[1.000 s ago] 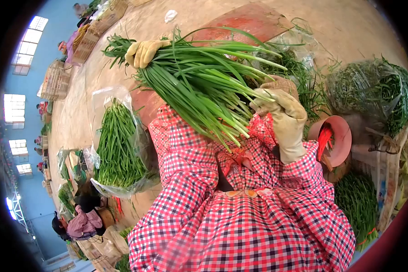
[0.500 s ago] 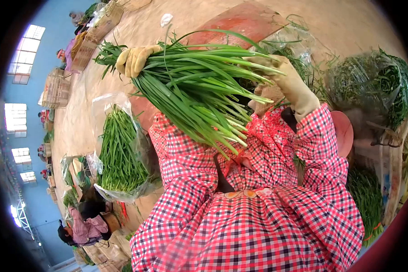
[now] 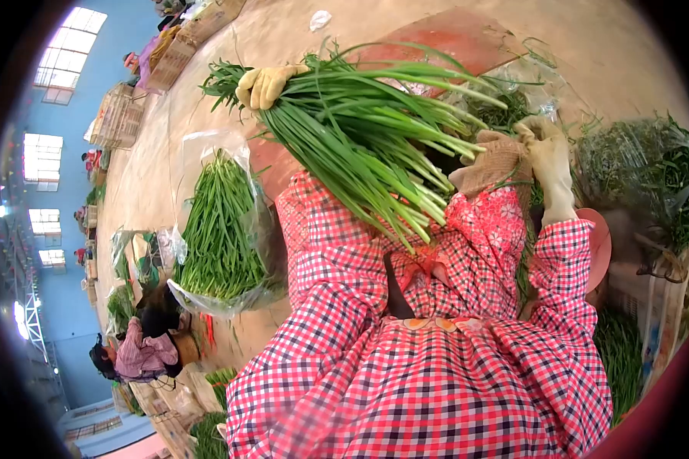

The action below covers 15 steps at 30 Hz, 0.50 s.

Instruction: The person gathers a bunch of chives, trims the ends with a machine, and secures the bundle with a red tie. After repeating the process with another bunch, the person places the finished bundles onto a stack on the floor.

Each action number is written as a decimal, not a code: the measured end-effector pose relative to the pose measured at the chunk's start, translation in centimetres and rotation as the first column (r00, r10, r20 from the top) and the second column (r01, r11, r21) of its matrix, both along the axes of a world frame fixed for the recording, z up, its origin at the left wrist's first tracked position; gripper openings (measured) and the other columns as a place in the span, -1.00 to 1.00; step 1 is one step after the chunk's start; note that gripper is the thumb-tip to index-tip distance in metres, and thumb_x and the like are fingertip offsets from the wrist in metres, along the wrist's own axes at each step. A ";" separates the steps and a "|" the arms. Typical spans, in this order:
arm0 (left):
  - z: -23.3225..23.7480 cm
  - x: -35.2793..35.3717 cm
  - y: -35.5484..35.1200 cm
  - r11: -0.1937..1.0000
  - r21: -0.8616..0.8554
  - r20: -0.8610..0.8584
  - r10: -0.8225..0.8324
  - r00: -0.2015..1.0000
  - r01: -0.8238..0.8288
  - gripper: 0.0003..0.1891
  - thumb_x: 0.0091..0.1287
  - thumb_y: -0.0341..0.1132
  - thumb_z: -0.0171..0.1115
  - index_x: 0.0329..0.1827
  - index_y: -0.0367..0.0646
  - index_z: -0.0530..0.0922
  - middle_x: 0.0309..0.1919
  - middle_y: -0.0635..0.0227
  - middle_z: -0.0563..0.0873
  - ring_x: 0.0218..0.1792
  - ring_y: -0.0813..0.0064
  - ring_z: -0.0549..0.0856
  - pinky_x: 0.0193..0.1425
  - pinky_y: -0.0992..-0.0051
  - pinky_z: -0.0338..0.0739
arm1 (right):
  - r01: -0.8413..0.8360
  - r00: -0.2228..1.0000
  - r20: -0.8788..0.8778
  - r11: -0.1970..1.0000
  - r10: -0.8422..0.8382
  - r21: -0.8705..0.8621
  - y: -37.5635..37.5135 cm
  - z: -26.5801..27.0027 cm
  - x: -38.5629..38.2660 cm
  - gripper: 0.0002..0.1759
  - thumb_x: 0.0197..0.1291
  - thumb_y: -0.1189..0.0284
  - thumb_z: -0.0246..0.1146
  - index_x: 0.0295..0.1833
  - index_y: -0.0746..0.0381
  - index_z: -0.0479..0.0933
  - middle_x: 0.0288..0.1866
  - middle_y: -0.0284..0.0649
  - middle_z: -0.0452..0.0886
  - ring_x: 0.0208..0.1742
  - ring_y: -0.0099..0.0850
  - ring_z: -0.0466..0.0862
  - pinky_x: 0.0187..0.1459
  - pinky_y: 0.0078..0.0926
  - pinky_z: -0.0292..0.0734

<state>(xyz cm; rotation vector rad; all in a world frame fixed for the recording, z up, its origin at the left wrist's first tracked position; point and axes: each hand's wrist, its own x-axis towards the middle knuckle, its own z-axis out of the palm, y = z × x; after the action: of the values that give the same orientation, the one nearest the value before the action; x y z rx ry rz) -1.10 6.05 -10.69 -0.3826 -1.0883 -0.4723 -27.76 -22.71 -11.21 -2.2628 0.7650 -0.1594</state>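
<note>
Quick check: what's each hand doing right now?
Left hand: closed, holding the bunch of green stalks.
Right hand: fingers curled; whether it holds anything cannot be told.

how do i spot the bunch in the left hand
Find the red-checked clothing filling the bottom of the view. Above it, the gloved left hand grips a bunch of long green stalks near its leafy end. Unlike the greens in the plastic bag to its lower left, this bunch is held up, unwrapped.
</note>
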 end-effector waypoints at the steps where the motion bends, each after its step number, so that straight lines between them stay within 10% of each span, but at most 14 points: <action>1: -0.1 -0.1 0.2 1.000 0.008 -0.020 0.001 1.000 -0.001 -0.78 0.46 -0.30 0.04 -0.42 0.11 0.53 -0.48 0.61 0.68 -0.28 0.65 0.67 0.10 0.59 0.47 | 0.009 0.993 -0.108 0.962 -0.040 -0.272 -0.2 -0.2 -0.8 -0.78 0.28 0.38 0.28 -0.07 0.30 0.62 -0.25 -0.27 0.73 -0.19 -0.41 0.69 -0.15 -0.42 0.55; 2: -0.2 -0.3 0.3 1.000 0.012 -0.041 0.002 0.999 -0.001 -0.77 0.46 -0.30 0.04 -0.42 0.11 0.53 -0.48 0.62 0.68 -0.28 0.65 0.66 0.10 0.59 0.47 | -0.075 0.981 -0.196 0.917 -0.003 -0.392 0.3 0.7 -1.6 -0.75 0.28 0.28 0.22 -0.08 0.21 0.63 -0.07 -0.04 0.69 -0.08 -0.09 0.69 -0.01 -0.27 0.58; 6: -0.7 -0.9 0.8 0.999 0.039 -0.125 0.007 0.992 -0.002 -0.76 0.47 -0.29 0.02 -0.43 0.13 0.52 -0.49 0.64 0.66 -0.27 0.65 0.65 0.09 0.59 0.47 | -0.387 0.810 0.503 0.919 0.301 0.073 7.0 5.6 -4.8 -0.71 0.26 0.30 0.28 0.01 0.21 0.62 -0.06 -0.09 0.70 -0.03 -0.16 0.69 0.06 -0.29 0.56; 9: -0.7 -1.3 1.1 0.998 0.061 -0.196 0.019 0.981 -0.007 -0.74 0.48 -0.28 0.00 -0.44 0.15 0.52 -0.50 0.65 0.65 -0.27 0.66 0.64 0.09 0.59 0.47 | -0.615 0.540 0.619 0.769 0.571 -0.173 12.5 7.5 -4.2 -0.59 0.22 0.37 0.32 0.15 0.27 0.54 0.02 -0.12 0.67 0.01 -0.21 0.67 0.04 -0.30 0.56; 15: -0.8 -2.1 1.3 0.999 0.044 -0.308 0.034 0.951 -0.021 -0.72 0.50 -0.27 -0.02 -0.45 0.18 0.51 -0.51 0.68 0.62 -0.26 0.67 0.62 0.07 0.59 0.47 | -0.464 0.491 0.481 0.685 0.726 -0.562 18.5 5.1 -4.7 -0.45 0.06 0.45 0.26 0.25 0.26 0.47 0.04 -0.21 0.57 0.00 -0.33 0.61 -0.07 -0.34 0.51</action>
<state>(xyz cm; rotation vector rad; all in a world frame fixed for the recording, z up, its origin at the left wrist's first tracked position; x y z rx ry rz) -3.20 7.34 -11.47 -0.3910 -0.7784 -0.3933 -32.47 -4.21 -6.14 -2.3936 -0.5427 -0.7933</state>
